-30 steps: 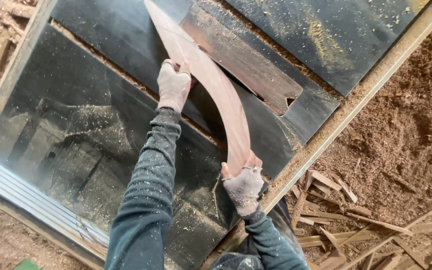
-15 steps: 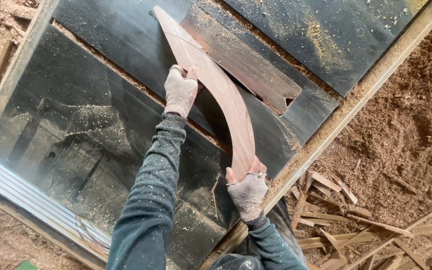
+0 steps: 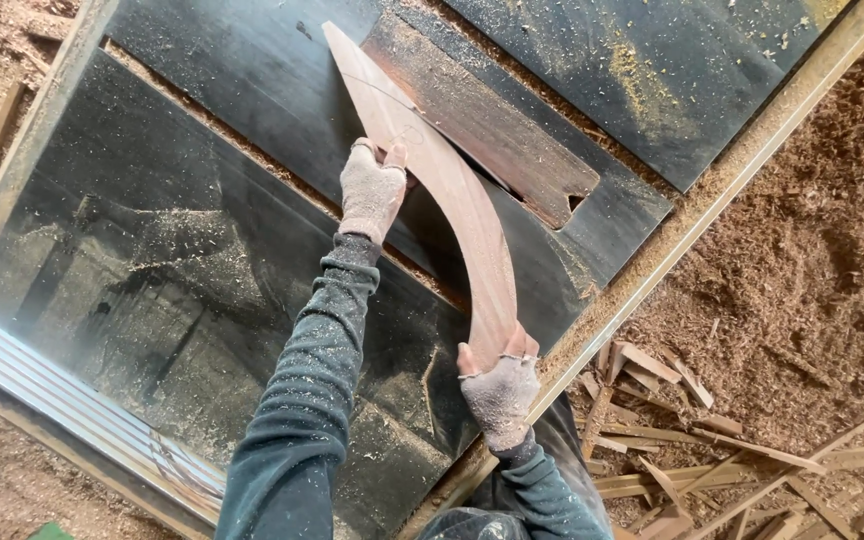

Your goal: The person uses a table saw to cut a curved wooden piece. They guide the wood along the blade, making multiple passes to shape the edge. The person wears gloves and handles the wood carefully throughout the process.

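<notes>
Presently, on the left of the view, the dark tabletop [image 3: 182,270] is dusted with pale sawdust, and a ribbed metal strip [image 3: 62,400] runs along its near-left edge. No containers are in view; loose sawdust lies directly on the surfaces.

The left hand [image 3: 370,190], in a dusty fingerless glove, rests on the concave edge of the curved wooden piece [image 3: 452,200]. Its fingers are held close together and pressed against the wood, thumb on top; it pinches nothing fully.

The curved wooden piece is reddish-brown, smooth, long and crescent-shaped, tapering to a point at the far end. It lies flat on the tabletop, running from the upper middle down towards the near edge. Just beside it, on the right, a brown wooden insert [image 3: 482,125] sits in the tabletop, with a narrow slot along it.

The right hand [image 3: 500,390], gloved likewise, grips the near end of the piece; its fingers are curled around the end, thumb on the left side.

Farther right, a pale wooden rail [image 3: 712,210] borders the tabletop. Beyond it, the floor [image 3: 812,270] is covered in reddish sawdust, with a heap of thin wood offcuts [image 3: 672,430] near the lower right.

Against the earlier pictures, the pointed far end of the piece has shifted rightwards, nearer the insert, and both hands have moved a little with it, keeping the same holds.
</notes>
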